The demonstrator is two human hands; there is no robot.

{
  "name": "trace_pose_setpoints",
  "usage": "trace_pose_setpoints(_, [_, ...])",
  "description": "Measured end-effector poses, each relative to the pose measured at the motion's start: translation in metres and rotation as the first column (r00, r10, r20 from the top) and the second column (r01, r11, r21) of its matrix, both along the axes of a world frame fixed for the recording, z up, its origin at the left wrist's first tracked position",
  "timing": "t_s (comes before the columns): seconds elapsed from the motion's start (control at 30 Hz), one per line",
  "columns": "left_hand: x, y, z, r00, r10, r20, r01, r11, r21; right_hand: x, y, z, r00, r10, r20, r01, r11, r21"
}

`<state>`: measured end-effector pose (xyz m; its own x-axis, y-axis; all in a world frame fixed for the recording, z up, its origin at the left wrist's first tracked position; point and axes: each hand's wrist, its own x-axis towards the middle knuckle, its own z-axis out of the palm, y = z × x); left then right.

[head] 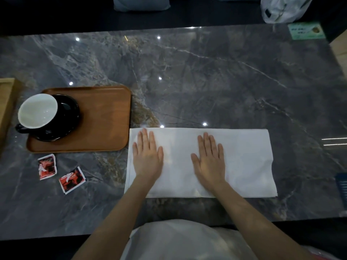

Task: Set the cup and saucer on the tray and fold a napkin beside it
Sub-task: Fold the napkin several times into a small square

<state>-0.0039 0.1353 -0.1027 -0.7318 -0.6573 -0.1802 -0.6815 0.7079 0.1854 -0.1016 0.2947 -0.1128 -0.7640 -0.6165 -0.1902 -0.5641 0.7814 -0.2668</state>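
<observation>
A brown wooden tray (105, 117) lies at the left of the marble table. On its left part stands a black saucer (71, 111) with a black cup (37, 111), white inside, its handle toward the near left. Right of the tray lies a white napkin (247, 162), folded into a long rectangle. My left hand (147, 156) rests flat on the napkin's left part, fingers straight. Flat on the napkin's middle presses my right hand (209, 160), fingers straight too.
Two small red sachets (47, 167) (72, 180) lie in front of the tray. A light wooden box edge (5, 109) sits at the far left. A green card (306, 31) and a white plastic bag (281, 10) are at the far right.
</observation>
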Motion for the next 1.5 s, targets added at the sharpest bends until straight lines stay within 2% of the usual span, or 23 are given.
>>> trace_pose_setpoints(0.07, [-0.013,0.021,0.006,0.999,-0.044,-0.022,0.046,0.997,0.056,0.000,-0.003,0.004,0.999,-0.003,0.033,0.003,1.000,-0.004])
trace_pose_setpoints(0.13, [-0.027,0.048,0.009,0.976,-0.209,-0.067,0.215,0.972,0.097,-0.002,-0.007,0.007,0.998,-0.025,0.054,0.027,0.999,-0.028])
trace_pose_setpoints(0.2, [-0.043,0.070,0.008,0.950,-0.308,-0.041,0.311,0.946,0.089,-0.007,-0.006,0.010,0.999,-0.032,0.036,0.034,0.997,-0.071])
trace_pose_setpoints(0.3, [-0.059,0.083,-0.006,0.964,-0.255,0.068,0.252,0.966,0.055,-0.016,0.000,0.017,1.000,0.017,0.026,-0.014,0.993,-0.115])
trace_pose_setpoints(0.37, [-0.062,0.086,-0.013,0.970,-0.222,0.103,0.221,0.975,0.018,-0.018,0.003,0.020,0.997,0.036,0.075,-0.027,0.992,-0.120])
trace_pose_setpoints(0.5, [-0.065,0.089,-0.017,0.985,-0.169,0.016,0.169,0.985,0.031,-0.038,0.020,0.006,0.998,0.059,0.034,-0.059,0.998,0.007])
trace_pose_setpoints(0.63, [-0.070,0.086,-0.017,0.989,-0.142,-0.048,0.142,0.990,0.014,-0.092,0.057,0.000,0.996,-0.083,-0.045,0.086,0.995,0.056])
trace_pose_setpoints(0.8, [-0.083,0.083,-0.015,0.983,-0.173,-0.059,0.175,0.984,0.029,-0.146,0.092,0.007,0.979,-0.172,-0.107,0.195,0.944,0.266])
trace_pose_setpoints(0.9, [-0.090,0.081,-0.015,0.988,-0.145,-0.054,0.146,0.989,0.017,-0.126,0.072,0.013,0.980,-0.173,-0.099,0.185,0.974,0.132])
trace_pose_setpoints(1.0, [-0.095,0.077,-0.016,0.993,-0.110,-0.042,0.111,0.994,0.009,-0.067,0.037,0.021,0.998,0.062,0.017,-0.061,0.996,-0.060])
trace_pose_setpoints(1.07, [-0.096,0.072,-0.018,0.991,-0.128,-0.027,0.128,0.992,0.000,-0.037,0.026,0.018,0.978,0.202,0.052,-0.201,0.979,-0.033])
trace_pose_setpoints(1.1, [-0.096,0.070,-0.018,0.991,-0.133,-0.032,0.133,0.991,0.001,-0.032,0.028,0.015,0.975,0.221,0.036,-0.221,0.975,0.001])
trace_pose_setpoints(1.23, [-0.095,0.069,-0.018,0.991,-0.124,-0.054,0.125,0.992,0.028,-0.048,0.069,-0.003,0.983,0.175,-0.052,-0.171,0.982,0.078])
trace_pose_setpoints(1.33, [-0.095,0.069,-0.018,0.990,-0.129,-0.054,0.131,0.991,0.028,-0.072,0.116,-0.008,0.994,0.028,-0.105,-0.019,0.997,0.081])
trace_pose_setpoints(1.5, [-0.096,0.071,-0.016,0.990,-0.138,-0.027,0.139,0.990,0.020,-0.088,0.150,0.000,0.998,0.021,-0.057,-0.015,0.995,0.096])
